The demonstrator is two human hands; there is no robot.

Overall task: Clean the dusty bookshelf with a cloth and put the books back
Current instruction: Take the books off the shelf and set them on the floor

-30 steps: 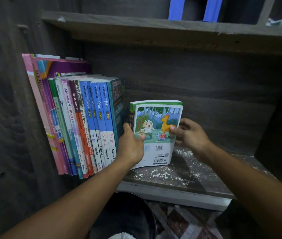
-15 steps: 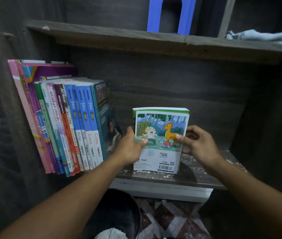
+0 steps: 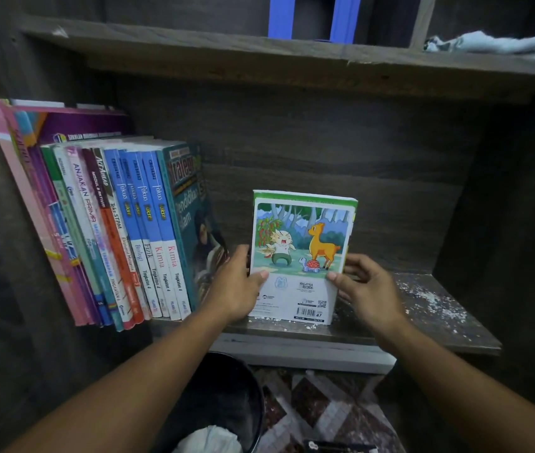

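A stack of thin books with a cartoon deer cover stands upright on the dark wooden shelf, apart from the leaning row of books at the left. My left hand grips the stack's left edge, thumb on the cover. My right hand grips its right edge the same way. White dust and crumbs lie on the shelf board to the right. A pale blue cloth lies on the upper shelf at the top right.
A blue object stands on the upper shelf. Below the shelf stands a black bin with white crumpled paper inside, on a patterned tile floor. Dark wooden walls close in both sides.
Both hands have slid the cartoon-cover stack to the right, away from the leaning row, opening a gap. The camera has tilted so the cloth on the upper shelf shows.
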